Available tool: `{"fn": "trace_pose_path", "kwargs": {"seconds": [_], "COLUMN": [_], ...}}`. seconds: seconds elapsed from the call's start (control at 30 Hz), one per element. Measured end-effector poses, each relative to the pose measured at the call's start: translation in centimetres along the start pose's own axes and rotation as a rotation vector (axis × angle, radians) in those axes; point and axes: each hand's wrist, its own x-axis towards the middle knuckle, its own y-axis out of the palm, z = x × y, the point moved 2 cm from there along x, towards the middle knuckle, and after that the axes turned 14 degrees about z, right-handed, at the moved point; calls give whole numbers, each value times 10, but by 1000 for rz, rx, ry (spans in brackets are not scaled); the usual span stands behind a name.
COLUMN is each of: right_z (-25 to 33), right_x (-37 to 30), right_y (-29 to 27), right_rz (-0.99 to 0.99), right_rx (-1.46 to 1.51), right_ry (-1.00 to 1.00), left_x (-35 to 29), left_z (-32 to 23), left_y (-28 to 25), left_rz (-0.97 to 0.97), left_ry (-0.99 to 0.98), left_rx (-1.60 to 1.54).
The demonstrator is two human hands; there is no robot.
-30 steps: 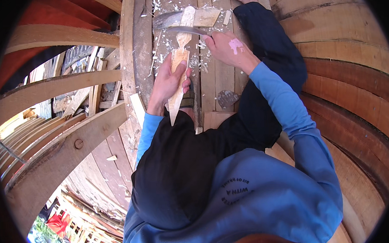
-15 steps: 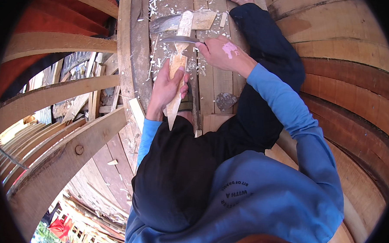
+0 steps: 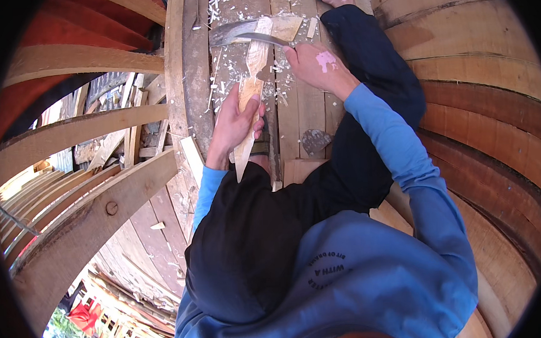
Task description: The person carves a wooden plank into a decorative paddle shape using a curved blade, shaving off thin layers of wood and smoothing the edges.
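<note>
My left hand (image 3: 234,123) is closed around the lower half of a pale carved piece of wood (image 3: 252,88). The piece has a notched waist, and its near end tapers to a point by my knee. Its far end lies over a flat wooden block (image 3: 287,28) on the planks. A dark curved knife (image 3: 265,38) is in my right hand (image 3: 319,67), whose fingers are wrapped round the handle, mostly hidden. The blade points left and crosses over the far part of the carved piece. From this angle I cannot tell whether it touches the wood.
Pale shavings (image 3: 221,86) litter the plank floor (image 3: 288,123). Curved hull-like boards (image 3: 478,75) rise on the right. On the left, thick wooden ribs (image 3: 97,201) stand with gaps between them. A loose offcut (image 3: 191,159) lies beside my left forearm.
My right hand has moved the knife away from me, from near the notched waist to the wood's far part. My left hand keeps its hold, nearly still.
</note>
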Motion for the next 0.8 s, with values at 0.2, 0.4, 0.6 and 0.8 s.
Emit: {"fn": "trace_pose_path", "kwargs": {"seconds": [0.2, 0.4, 0.6, 0.8], "right_z": [-18, 15, 14, 14], "right_x": [15, -17, -8, -17], "right_y": [1, 9, 5, 6], "right_rz": [-8, 29, 47, 28], "right_rx": [-26, -61, -8, -26], "right_ry": [8, -107, -82, -148], "left_x": [1, 1, -3, -5], "left_z": [-3, -7, -10, -11], "left_y": [0, 2, 5, 5], "left_rz": [-18, -52, -40, -7], "left_ry": [21, 27, 12, 12], "left_rx": [82, 64, 54, 10]}}
